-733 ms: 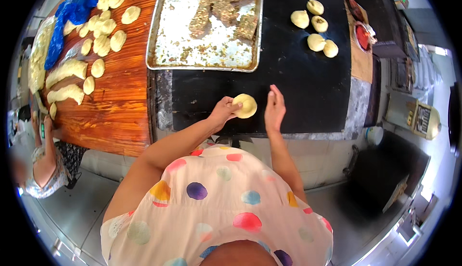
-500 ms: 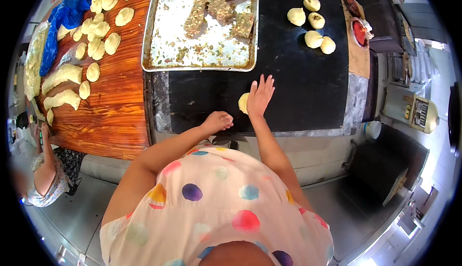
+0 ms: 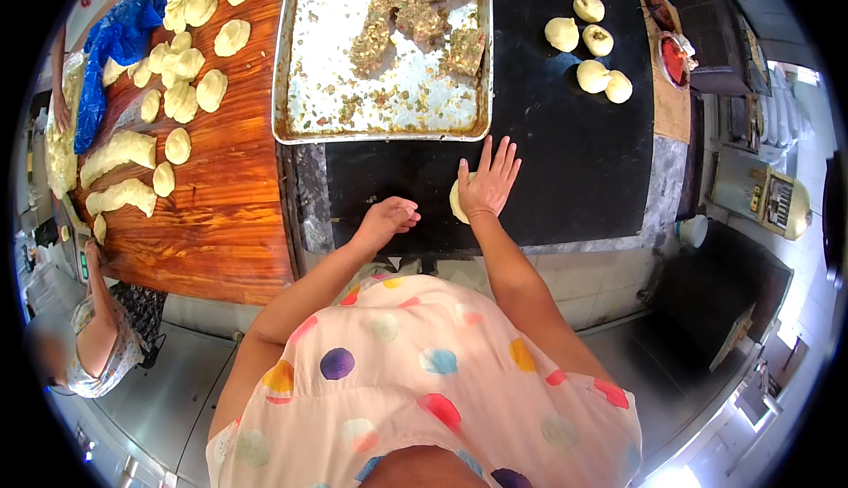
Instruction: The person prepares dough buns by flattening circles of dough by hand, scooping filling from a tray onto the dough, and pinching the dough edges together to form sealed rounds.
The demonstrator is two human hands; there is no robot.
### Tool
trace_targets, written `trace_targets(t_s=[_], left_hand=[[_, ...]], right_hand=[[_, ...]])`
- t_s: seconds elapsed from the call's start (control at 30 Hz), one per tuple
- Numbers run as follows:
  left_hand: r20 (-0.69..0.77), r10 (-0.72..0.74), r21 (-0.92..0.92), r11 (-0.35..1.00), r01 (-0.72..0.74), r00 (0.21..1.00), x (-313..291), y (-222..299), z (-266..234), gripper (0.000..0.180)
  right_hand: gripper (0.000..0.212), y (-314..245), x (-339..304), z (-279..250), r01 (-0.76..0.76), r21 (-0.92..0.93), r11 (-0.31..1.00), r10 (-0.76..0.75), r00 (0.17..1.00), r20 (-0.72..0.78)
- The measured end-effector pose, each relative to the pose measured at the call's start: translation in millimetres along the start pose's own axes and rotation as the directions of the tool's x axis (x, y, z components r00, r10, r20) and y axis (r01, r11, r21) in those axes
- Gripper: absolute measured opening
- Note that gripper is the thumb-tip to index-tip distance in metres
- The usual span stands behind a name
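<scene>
One dough round (image 3: 457, 203) lies on the black worktop (image 3: 574, 192), partly under the right hand (image 3: 488, 192), spread flat, likely for even pressure; the left hand (image 3: 389, 220), loosely half-open and apparently empty, hangs beside, perhaps leaving room.

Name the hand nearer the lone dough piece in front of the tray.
Right. The right hand lies palm-down over the dough piece, covering its right part. The left hand is apart from it, off to its left.

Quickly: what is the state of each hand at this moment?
Left hand: loosely curled, not clearly open or closed; nothing visible in it.
Right hand: open, palm down on a dough round.
</scene>
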State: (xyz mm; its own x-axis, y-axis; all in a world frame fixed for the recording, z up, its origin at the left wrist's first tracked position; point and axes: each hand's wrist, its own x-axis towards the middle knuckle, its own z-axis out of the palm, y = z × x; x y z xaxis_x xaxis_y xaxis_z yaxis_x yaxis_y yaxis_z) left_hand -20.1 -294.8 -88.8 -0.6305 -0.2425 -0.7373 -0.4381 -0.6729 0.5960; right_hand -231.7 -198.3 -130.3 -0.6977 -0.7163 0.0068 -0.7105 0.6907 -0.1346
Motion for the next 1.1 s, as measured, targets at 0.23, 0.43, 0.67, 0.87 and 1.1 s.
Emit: trace_targets(t_s=[0.23, 0.43, 0.67, 0.87, 1.1], left_hand=[[0.019, 0.038, 0.049, 0.998, -0.039, 0.999, -17.5, 10.4, -25.0, 0.029], [-0.012, 0.078, 0.012, 0.997, -0.077, 0.997, -32.5, 10.0, -35.9, 0.029], [-0.070, 0.122, 0.110, 0.987, -0.114, 0.990, -63.6, 20.8, -40.8, 0.029], [0.097, 0.134, 0.122, 0.982, -0.145, 0.986, -72.6, 28.1, -34.0, 0.031], [0.069, 0.066, 0.216, 0.973, -0.079, 0.995, -75.2, 22.3, -43.2, 0.034]], right_hand=[[0.062, 13.0, 17.9, 22.5, -0.088, 0.077, 0.993, 0.088, 0.996, 0.001], [0.060, -5.2, 29.2, 7.3, -0.031, 0.010, 0.999, 0.032, 0.994, -0.109], [0.069, -37.5, -13.2, 10.7, 0.111, 0.032, 0.993, -0.110, 0.993, -0.045], [0.066, -32.2, -4.8, 5.9, 0.059, 0.107, 0.993, -0.050, 0.995, -0.081], [0.064, 3.1, -33.5, -1.8, 0.017, 0.010, 1.000, -0.016, 0.998, -0.057]])
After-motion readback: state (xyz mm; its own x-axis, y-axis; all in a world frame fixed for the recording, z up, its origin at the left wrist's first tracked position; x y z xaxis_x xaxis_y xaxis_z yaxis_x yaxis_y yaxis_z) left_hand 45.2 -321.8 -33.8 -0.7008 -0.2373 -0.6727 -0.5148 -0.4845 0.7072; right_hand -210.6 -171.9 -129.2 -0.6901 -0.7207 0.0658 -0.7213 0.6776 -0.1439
